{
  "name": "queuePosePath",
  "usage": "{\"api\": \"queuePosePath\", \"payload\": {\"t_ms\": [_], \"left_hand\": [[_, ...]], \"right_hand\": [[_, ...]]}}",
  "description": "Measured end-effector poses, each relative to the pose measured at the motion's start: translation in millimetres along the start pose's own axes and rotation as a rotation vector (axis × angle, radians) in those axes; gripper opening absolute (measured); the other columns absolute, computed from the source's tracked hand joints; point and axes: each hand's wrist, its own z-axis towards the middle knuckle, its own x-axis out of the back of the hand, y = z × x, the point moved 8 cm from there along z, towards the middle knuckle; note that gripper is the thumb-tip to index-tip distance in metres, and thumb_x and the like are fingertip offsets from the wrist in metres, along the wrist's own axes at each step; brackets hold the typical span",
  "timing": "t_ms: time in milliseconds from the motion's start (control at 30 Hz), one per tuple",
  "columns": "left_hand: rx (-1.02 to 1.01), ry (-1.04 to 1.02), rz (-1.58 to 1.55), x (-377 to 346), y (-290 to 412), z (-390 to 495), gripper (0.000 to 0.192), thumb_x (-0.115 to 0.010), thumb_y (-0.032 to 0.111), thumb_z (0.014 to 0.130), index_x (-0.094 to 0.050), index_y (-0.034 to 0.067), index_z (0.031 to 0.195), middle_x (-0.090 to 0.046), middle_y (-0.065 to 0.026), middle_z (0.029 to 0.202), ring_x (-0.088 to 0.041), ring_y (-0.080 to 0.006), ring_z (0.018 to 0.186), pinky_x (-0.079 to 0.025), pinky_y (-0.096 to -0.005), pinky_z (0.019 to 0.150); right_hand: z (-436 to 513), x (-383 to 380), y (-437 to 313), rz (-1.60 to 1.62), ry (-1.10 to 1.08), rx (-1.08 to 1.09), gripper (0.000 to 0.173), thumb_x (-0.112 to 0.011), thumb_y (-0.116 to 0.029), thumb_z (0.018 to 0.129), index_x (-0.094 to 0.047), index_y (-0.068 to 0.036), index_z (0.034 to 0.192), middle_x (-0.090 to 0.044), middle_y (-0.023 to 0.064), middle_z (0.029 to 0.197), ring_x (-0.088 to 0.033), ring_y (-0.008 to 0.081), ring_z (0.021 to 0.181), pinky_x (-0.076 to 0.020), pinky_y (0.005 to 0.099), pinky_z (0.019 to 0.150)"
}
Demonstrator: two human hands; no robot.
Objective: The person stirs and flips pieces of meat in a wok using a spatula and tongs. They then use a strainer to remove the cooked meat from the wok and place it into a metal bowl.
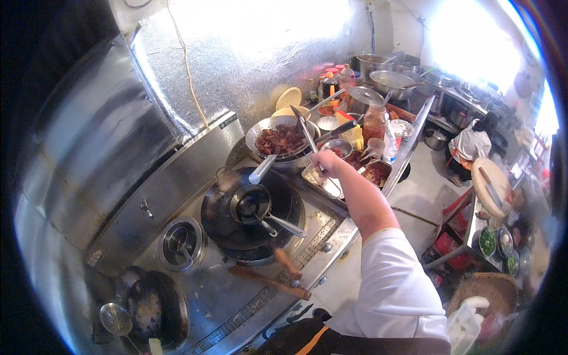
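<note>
My right hand (326, 162) grips the metal handle of a long utensil, which looks like a wok spatula (309, 135). Its far end reaches over a perforated metal strainer (252, 138) holding dark reddish-brown cooked pieces, perhaps meat (279, 140). The strainer's light handle (262, 169) points down towards the stove. Another long metal utensil (327, 100) slants up behind it. Just below my right hand are metal trays (333, 188), one with reddish food. Nearer me a dark wok (222, 213) bears a small black pan (250, 202) and a ladle. My left hand is out of view.
Wooden-handled woks (153, 310), a skimmer (116, 318) and a round metal pot (183, 244) stand on the steel range at left. Jars, bottles and bowls crowd the counter behind. A person (471, 144) crouches at right, near a round chopping board (489, 186) with a cleaver.
</note>
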Motion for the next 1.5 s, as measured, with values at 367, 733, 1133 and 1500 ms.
{"api": "queuePosePath", "payload": {"t_ms": [367,733,1133,1500], "left_hand": [[0.071,0.136,-0.377,-9,-17,8,0.021,-0.049,0.027,0.084,-0.049,0.009,0.074,-0.041,-0.0015,0.049,-0.037,-0.0136,0.036,-0.033,-0.0290,0.033],[-0.022,0.111,-0.114,15,19,1,0.014,-0.051,0.011,0.072,-0.048,0.004,0.060,-0.046,-0.0077,0.052,-0.044,-0.0183,0.041,-0.037,-0.0331,0.039],[-0.064,0.058,0.237,88,-17,132,0.010,-0.054,0.011,0.070,-0.053,0.001,0.068,-0.051,-0.0075,0.055,-0.049,-0.0197,0.045,-0.037,-0.0369,0.042],[-0.471,-0.023,0.771,68,17,235,0.049,-0.057,0.018,0.074,-0.049,0.001,0.119,-0.058,-0.0244,0.108,-0.055,-0.0380,0.102,-0.045,-0.0420,0.087]], "right_hand": [[13,4,-5,-0.033,-0.104,0.025,0.020,-0.057,-0.009,0.077,-0.053,-0.001,0.095,-0.049,0.0107,0.092,-0.053,0.0258,0.083,-0.0561,0.0480,0.060],[-33,-2,-97,-0.126,0.029,0.351,0.018,-0.053,-0.022,0.082,-0.058,-0.010,0.094,-0.048,-0.0032,0.066,-0.044,0.0061,0.051,-0.0339,0.0215,0.042],[-254,-268,-127,-0.455,-0.152,0.385,0.027,-0.049,-0.012,0.083,-0.056,-0.011,0.109,-0.044,-0.0038,0.060,-0.041,0.0061,0.045,-0.0339,0.0211,0.039],[-341,-586,75,-0.802,-0.647,0.294,0.028,-0.056,-0.010,0.074,-0.055,-0.004,0.101,-0.060,0.0145,0.080,-0.057,0.0247,0.072,-0.0452,0.0382,0.065]]}}
